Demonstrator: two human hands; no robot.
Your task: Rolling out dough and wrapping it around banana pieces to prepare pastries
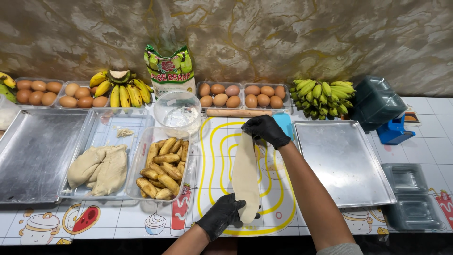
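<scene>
Left hand (222,215), in black glove, gripping near end of long thin dough strip (246,175); right hand (267,130) pinching far end. Strip stretched flat on tabletop (118,222), just right of clear tray of peeled bananas (163,167).

long pale dough strip (246,177), apparently stretched

dough strip (246,174) between trays (343,160), eggs (220,96) behind
</scene>
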